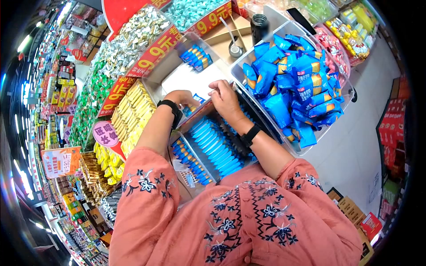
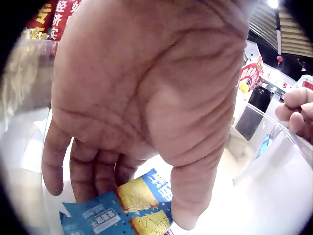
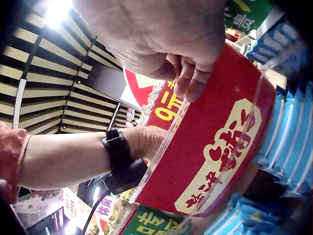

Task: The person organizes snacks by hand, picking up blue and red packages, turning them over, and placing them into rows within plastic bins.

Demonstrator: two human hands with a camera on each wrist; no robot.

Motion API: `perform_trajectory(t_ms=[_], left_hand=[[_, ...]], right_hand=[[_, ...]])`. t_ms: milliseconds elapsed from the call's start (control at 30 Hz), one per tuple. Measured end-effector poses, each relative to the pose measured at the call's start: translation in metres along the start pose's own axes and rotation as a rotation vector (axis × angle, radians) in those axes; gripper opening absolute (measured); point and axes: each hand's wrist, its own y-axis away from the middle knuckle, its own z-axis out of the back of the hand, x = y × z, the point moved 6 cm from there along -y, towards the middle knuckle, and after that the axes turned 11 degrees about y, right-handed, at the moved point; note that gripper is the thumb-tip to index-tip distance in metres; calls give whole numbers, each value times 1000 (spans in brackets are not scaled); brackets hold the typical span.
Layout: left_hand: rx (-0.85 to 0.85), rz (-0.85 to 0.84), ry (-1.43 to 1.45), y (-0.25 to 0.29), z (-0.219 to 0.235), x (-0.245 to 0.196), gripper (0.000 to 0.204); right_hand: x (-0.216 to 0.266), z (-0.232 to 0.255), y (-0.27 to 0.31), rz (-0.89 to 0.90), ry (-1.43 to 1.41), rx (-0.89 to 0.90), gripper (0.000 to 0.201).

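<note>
My left hand [image 1: 181,97] reaches down into a clear bin [image 1: 153,91] with a white bottom. In the left wrist view, its thumb and fingers pinch a blue biscuit packet [image 2: 102,215] with yellow biscuits printed on it. A small row of similar biscuit packets [image 1: 196,57] lies at the bin's far end. My right hand [image 1: 225,103] is over the bin's near right side, fingers loosely curled with nothing seen in them. In the right wrist view, its fingertips are right at the rim of the red-faced bin wall [image 3: 215,132].
A clear tub heaped with blue packets [image 1: 306,84] stands at the right. Nearer me, light-blue packets [image 1: 215,144] stand in rows. Yellow-wrapped sweets [image 1: 135,106] lie left of the bin, behind red price signs [image 1: 155,51]. A dark bottle [image 1: 259,27] stands at the back.
</note>
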Motion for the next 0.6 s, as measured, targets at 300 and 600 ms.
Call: perform_trajectory(t_ms=[300, 600], left_hand=[[1, 0, -52, -8, -7, 8, 61], [-317, -312, 400, 59, 47, -12, 36]], right_hand=[[-3, -2, 0, 35, -20, -13, 17], [7, 4, 3, 37, -16, -8, 17]])
